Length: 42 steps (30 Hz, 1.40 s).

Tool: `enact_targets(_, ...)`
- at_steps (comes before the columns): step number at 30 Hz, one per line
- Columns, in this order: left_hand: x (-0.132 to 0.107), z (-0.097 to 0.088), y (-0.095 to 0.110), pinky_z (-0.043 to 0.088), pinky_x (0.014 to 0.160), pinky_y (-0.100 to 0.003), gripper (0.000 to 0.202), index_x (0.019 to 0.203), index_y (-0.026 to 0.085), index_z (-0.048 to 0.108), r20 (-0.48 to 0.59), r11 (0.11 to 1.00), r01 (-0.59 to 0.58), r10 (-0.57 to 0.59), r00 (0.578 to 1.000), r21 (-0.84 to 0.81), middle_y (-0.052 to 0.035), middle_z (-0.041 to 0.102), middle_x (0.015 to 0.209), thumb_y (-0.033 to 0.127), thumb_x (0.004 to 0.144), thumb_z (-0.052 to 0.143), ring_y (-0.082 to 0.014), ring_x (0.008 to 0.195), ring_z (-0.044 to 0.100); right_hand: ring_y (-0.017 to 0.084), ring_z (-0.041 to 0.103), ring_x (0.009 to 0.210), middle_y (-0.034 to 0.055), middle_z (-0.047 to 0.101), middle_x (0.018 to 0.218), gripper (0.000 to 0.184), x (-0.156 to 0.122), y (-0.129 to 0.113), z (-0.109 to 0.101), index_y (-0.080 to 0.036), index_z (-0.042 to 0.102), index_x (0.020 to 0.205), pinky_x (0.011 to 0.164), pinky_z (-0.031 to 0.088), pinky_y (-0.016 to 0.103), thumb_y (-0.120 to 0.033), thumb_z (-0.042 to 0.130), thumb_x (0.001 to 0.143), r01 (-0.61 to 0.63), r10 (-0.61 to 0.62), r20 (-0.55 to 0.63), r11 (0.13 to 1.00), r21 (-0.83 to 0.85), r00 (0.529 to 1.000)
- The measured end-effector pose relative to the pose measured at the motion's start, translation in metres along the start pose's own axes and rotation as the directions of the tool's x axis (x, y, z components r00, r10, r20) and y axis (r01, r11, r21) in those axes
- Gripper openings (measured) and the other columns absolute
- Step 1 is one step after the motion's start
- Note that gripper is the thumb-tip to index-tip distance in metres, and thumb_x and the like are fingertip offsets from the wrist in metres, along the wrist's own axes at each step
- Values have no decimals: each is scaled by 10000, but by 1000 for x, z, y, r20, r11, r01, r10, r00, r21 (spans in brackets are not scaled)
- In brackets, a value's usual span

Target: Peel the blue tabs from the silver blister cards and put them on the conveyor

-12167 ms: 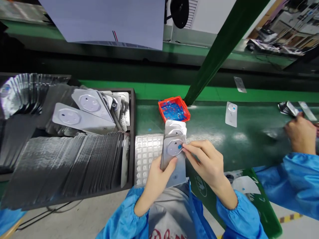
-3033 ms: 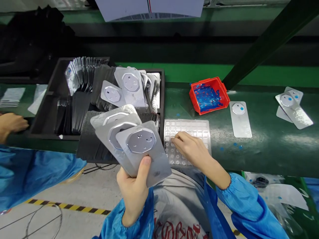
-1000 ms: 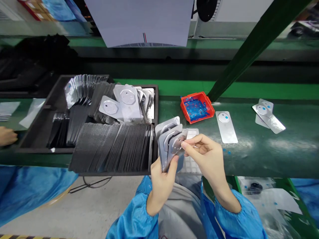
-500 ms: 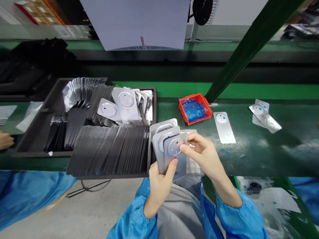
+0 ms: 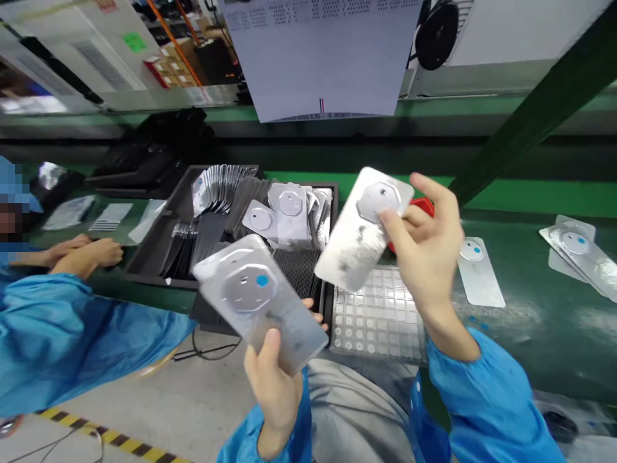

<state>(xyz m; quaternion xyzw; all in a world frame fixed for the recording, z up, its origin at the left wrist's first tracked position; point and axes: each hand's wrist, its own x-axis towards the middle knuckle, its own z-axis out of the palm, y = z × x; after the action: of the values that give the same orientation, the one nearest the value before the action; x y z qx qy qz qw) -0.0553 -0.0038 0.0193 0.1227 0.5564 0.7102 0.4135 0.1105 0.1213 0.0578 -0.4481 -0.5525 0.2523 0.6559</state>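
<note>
My left hand [image 5: 274,379] grips a small stack of silver metal plates [image 5: 260,302] by the lower end; the top plate has an octagonal boss with a blue dot on it. My right hand [image 5: 427,251] pinches a single silver plate [image 5: 364,228] by its octagonal end and holds it tilted in the air above the clear blister tray [image 5: 378,318]. This plate shows no blue dot. The red bin [image 5: 424,206] is mostly hidden behind my right hand.
A black tray [image 5: 159,257] full of standing silver plates [image 5: 289,212] sits on the left of the green belt. Dotted plates lie on the belt at centre right [image 5: 479,273] and far right [image 5: 576,254]. Another person's hands [image 5: 81,254] and blue sleeve [image 5: 72,341] are at left. A green post [image 5: 540,109] rises at right.
My right hand has lifted one plate off the stack and raised it up and right. My left hand has moved the remaining stack left, its top plate now showing a blue dot. The camera view shifted left.
</note>
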Motion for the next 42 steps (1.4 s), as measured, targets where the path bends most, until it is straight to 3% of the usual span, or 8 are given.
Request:
enact_targets(4,3,-3,14,721,554,-381,351,998,163,769,-106,984,-174,176,979,28,-69,862,846,407,758,845,-250,610,800,207,766,1017,35,751,1133,508,35,28,66,-321,450,1539,837,664,346,-476,652,1099,206,-206,59,978,-1,977)
enact_targets(8,-2,-13,7,738,585,-405,502,1072,151,777,-58,992,-120,123,991,49,-105,878,926,497,746,936,-277,677,831,244,741,1124,79,729,1232,444,44,53,99,-280,474,1535,972,657,413,-437,571,1132,301,-246,264,934,-193,933)
enact_targets(12,-6,-23,-3,745,634,-411,557,1118,158,769,-30,994,-53,56,998,94,-106,878,945,510,740,976,-300,712,849,326,589,1439,176,607,1533,445,25,64,50,-225,555,1510,1180,560,522,-367,614,1093,358,-260,289,859,-366,921)
enact_targets(19,-3,-26,-23,703,651,-343,533,1071,136,794,109,939,-56,20,994,339,-80,850,854,550,770,943,-274,715,824,165,741,774,35,803,961,106,-57,39,-77,-204,739,1072,688,579,277,-208,634,1079,208,26,428,847,-490,903)
enact_targets(24,-1,-25,-25,682,680,-321,514,1027,143,802,156,890,-156,98,983,429,-55,821,817,585,791,917,-229,698,788,181,752,904,49,787,1003,154,-102,27,-79,-213,730,1069,729,551,272,-217,587,1126,376,66,667,782,-497,743)
enact_targets(30,3,-32,-27,702,720,-387,562,1142,153,798,133,896,-137,88,987,423,-72,831,869,602,819,896,-263,735,813,190,714,896,59,770,1009,155,-114,34,-65,-214,758,1091,656,494,290,-235,607,1123,521,82,742,662,-539,665)
enact_targets(36,-4,-17,-20,653,583,-283,380,874,149,822,134,895,-101,47,990,435,-68,830,761,494,752,924,-232,653,789,188,738,850,50,759,950,138,-110,31,-58,-212,744,1033,610,503,280,-202,627,1105,451,87,687,694,-561,722)
enact_targets(42,-8,6,-9,639,527,-265,214,699,163,833,281,866,-156,18,959,475,-58,810,640,373,683,863,-229,560,773,114,672,671,16,772,931,167,-88,-6,-51,-221,715,1125,564,530,240,-81,713,1033,325,-215,293,854,-407,932)
